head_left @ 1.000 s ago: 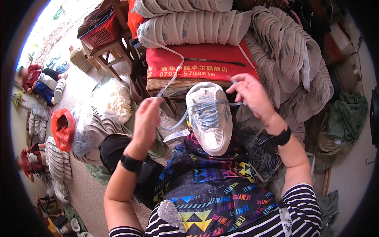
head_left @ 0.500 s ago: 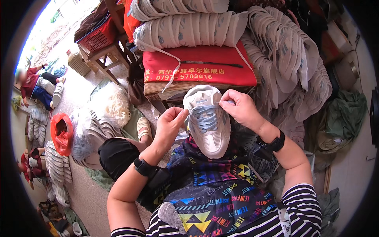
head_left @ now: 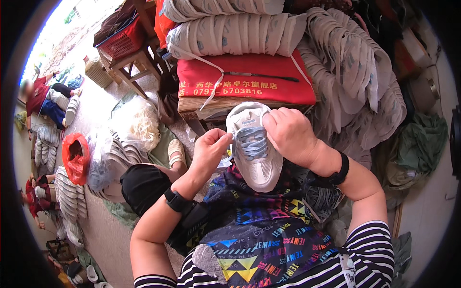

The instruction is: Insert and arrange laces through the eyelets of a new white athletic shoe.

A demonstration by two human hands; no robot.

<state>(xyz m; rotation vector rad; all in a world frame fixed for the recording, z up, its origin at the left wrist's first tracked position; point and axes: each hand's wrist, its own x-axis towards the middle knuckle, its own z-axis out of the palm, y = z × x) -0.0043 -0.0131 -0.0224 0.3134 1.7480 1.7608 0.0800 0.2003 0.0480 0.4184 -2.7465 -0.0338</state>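
Observation:
A white and grey sneaker [head_left: 261, 175] with a light blue shoelace [head_left: 253, 143] rests against my apron, toe toward me. The lace crosses the tongue in several rows. At the shoe's left edge, by the upper eyelets, my left hand [head_left: 210, 151] is closed in a pinch on the shoelace. My right hand [head_left: 294, 137] lies closed over the right eyelet edge near the collar, its fingertips bent against the shoe. What those fingers pinch is hidden behind the hand.
Beyond the shoe stands a stool with a red cover [head_left: 245, 79], stacked with pale shoe uppers [head_left: 235, 36]. More uppers [head_left: 350, 62] hang at the right. Left lie a bundle of cream laces [head_left: 139, 122] and a red plastic bag [head_left: 76, 158]. Another person [head_left: 45, 98] sits far left.
My right hand has moved left and closer in, now covering the sneaker's right eyelet edge. My left hand stays pinched by the left edge. The view has shifted slightly.

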